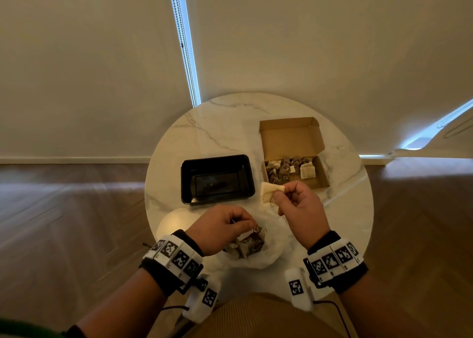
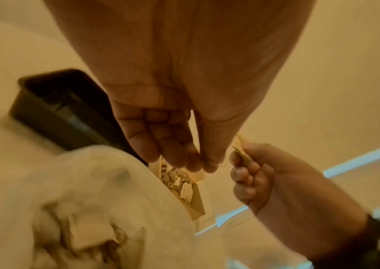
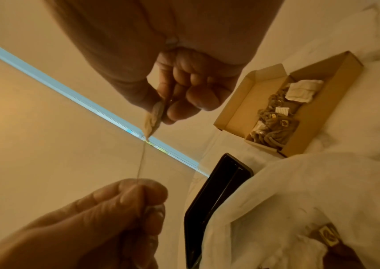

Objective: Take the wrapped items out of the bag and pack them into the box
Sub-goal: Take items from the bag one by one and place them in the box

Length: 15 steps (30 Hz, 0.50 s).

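My right hand point(image 1: 281, 191) pinches a pale wrapped sachet point(image 1: 270, 193) in the air just in front of the open cardboard box point(image 1: 323, 174). In the right wrist view a thin thread point(image 3: 141, 160) runs from the sachet point(image 3: 153, 117) down to my left hand point(image 3: 143, 189), which pinches its end. My left hand point(image 1: 246, 223) hovers over the clear plastic bag point(image 1: 272, 254), which lies at the table's near edge with several brown and pale wrapped items inside. Several wrapped items fill the back half of the box point(image 3: 236, 113).
A black plastic tray point(image 1: 217, 158) sits left of the box on the round marble table point(image 1: 210, 132). The box lid stands open at the back. Wooden floor surrounds the table, and my lap is against its near edge.
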Available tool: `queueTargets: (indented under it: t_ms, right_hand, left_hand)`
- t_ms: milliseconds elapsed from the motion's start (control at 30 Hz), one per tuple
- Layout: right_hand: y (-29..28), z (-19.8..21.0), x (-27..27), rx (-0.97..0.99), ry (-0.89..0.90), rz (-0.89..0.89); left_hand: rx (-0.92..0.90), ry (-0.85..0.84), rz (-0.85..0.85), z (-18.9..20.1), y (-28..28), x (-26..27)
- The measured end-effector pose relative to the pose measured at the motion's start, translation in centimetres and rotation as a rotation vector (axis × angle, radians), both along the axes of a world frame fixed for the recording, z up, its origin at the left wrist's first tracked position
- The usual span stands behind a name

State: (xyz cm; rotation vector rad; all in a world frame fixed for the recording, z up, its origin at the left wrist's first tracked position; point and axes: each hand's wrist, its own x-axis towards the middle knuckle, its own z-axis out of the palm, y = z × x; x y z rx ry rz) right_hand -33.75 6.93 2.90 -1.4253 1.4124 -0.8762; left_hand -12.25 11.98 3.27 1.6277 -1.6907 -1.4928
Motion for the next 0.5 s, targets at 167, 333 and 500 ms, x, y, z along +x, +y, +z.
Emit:
queueTargets:
  t_ms: [167, 333, 500]
  right_hand:
    - [-0.6, -1.1, 0.0, -0.054, 0.261, 0.019]
    - [-0.4, -1.5, 0.2, -0.172, 0.576, 0.458]
    - [0.5, -1.8, 0.4, -0.065, 0.355, 0.498]
  left_hand:
    - [-0.28, -0.483, -0.32, 1.6, -0.5, -1.7]
    - [-0.489, -0.47, -0.349, 2.9, -1.4, -2.9]
    - [-0.435, -0.312, -0.151, 3.1, -3.0, -1.4]
